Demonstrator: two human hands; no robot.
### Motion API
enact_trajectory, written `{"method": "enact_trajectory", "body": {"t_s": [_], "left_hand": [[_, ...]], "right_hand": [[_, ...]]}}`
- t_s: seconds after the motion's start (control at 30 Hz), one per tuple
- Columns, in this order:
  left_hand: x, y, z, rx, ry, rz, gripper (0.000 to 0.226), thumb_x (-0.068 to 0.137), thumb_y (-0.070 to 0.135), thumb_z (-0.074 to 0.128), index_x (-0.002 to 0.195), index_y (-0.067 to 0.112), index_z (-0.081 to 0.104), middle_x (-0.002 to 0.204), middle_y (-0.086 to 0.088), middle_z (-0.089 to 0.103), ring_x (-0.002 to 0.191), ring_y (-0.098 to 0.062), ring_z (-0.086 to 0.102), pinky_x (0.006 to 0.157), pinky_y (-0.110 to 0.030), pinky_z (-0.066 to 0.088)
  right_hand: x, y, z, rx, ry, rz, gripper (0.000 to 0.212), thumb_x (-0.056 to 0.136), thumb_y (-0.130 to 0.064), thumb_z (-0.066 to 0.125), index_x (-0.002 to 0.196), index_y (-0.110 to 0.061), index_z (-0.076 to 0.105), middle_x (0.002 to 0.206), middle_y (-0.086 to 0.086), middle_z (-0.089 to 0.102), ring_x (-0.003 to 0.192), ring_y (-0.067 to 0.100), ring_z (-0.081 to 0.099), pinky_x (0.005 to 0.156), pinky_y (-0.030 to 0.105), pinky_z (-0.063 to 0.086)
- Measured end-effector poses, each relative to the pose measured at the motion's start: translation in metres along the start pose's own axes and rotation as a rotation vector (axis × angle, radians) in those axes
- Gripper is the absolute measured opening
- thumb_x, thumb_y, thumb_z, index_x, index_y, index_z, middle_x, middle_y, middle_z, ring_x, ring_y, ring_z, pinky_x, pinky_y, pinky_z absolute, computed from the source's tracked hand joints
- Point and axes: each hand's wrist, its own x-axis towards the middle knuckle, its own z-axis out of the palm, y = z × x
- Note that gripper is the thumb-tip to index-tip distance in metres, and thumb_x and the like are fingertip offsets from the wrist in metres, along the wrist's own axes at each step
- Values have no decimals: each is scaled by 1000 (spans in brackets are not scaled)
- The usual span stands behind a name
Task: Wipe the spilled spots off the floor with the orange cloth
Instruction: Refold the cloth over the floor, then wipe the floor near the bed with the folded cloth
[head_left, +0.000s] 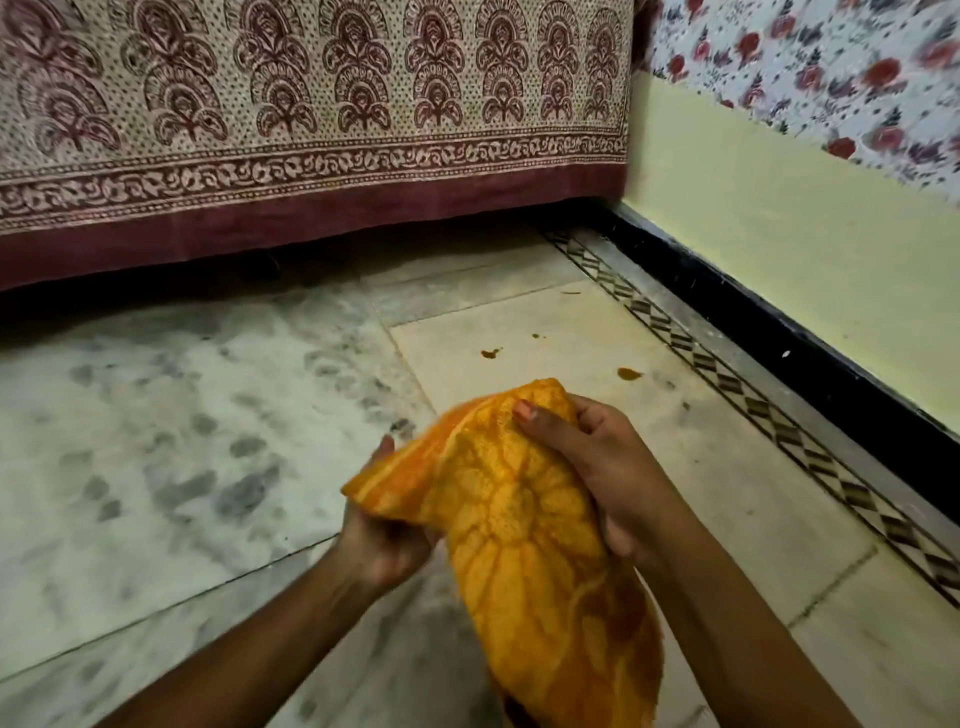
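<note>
The orange cloth (524, 525) hangs in the air between both hands, above the floor. My left hand (382, 540) grips its lower left edge from underneath. My right hand (602, 462) clutches its upper part, thumb pressed on top of the fabric. The cloth's tail droops down toward the bottom of the view. Beyond the cloth, brown spilled spots lie on the pale floor tile: one (489, 354) to the left, one (628, 373) to the right, and a tiny one (535, 335) farther back.
A bed draped in a maroon-patterned sheet (311, 156) spans the back, with dark space beneath it. A yellow wall (779, 234) with a black skirting (779, 332) runs along the right. A patterned floor border (727, 384) lies beside the skirting.
</note>
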Motion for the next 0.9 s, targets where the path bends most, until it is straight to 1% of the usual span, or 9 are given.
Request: {"method": "enact_trajectory", "body": {"t_s": [0.13, 0.2, 0.33, 0.43, 0.6, 0.67, 0.77, 0.83, 0.9], "left_hand": [[-2, -25, -11, -97, 85, -188, 88, 75, 78, 35, 117, 5, 62, 121, -31, 56, 100, -51, 58, 73, -68, 43], [-4, -23, 4, -88, 25, -240, 91, 71, 78, 37, 109, 1, 67, 114, -32, 60, 93, -50, 61, 69, -66, 46], [3, 6, 29, 199, -74, -102, 54, 67, 31, 77, 115, 10, 66, 109, -21, 67, 90, -34, 67, 66, -43, 57], [11, 30, 44, 419, -72, 138, 85, 72, 2, 70, 143, 27, 30, 124, -16, 60, 97, -29, 66, 66, -37, 57], [12, 68, 87, 888, -236, 337, 112, 63, 4, 71, 138, 54, 4, 146, -3, 32, 107, -23, 61, 80, -35, 56], [16, 78, 106, 1118, -348, 346, 102, 69, 0, 71, 134, 54, 13, 138, -3, 40, 109, -26, 59, 83, -30, 54], [28, 84, 125, 1672, -387, 427, 80, 72, 12, 76, 137, 37, 36, 134, 6, 48, 119, -16, 50, 89, -19, 48], [34, 81, 133, 1978, -311, 510, 71, 71, 26, 78, 134, 30, 45, 131, 7, 53, 116, -11, 50, 89, -20, 45], [37, 75, 137, 2130, -259, 539, 56, 75, 36, 73, 127, 29, 53, 122, 7, 60, 107, -11, 55, 80, -21, 45]], "right_hand": [[8, -15, -2, -143, -43, 99, 19, 80, -7, 64, 96, -15, 65, 87, 0, 72, 78, 11, 69, 70, 23, 58], [12, -24, -7, -307, -82, 174, 33, 83, -2, 61, 115, -13, 60, 102, 1, 69, 91, 13, 66, 76, 24, 55], [25, -54, -18, -592, -15, 265, 42, 82, -13, 66, 123, -8, 56, 116, 7, 64, 108, 23, 59, 85, 31, 50], [28, -77, -22, -678, 60, 297, 46, 82, -14, 67, 124, -6, 52, 119, 10, 62, 110, 28, 57, 91, 39, 50], [18, -116, -27, -765, -18, 296, 101, 70, 1, 73, 145, -35, 16, 128, 13, 55, 108, 28, 58, 93, 44, 49], [11, -129, -30, -1104, -65, 234, 89, 65, -3, 79, 139, -28, 36, 118, 1, 58, 99, 18, 60, 87, 35, 52], [7, -136, -39, -1494, -39, 17, 21, 72, -18, 78, 86, -29, 66, 87, -8, 66, 75, 6, 59, 63, 18, 44], [10, -130, -51, -1421, -48, -23, 18, 72, -21, 77, 66, -31, 63, 79, -9, 67, 77, 8, 60, 65, 20, 45], [19, -117, -69, -1190, -34, -10, 11, 70, -21, 78, 69, -23, 67, 81, -6, 69, 85, 8, 62, 79, 26, 49]]}}
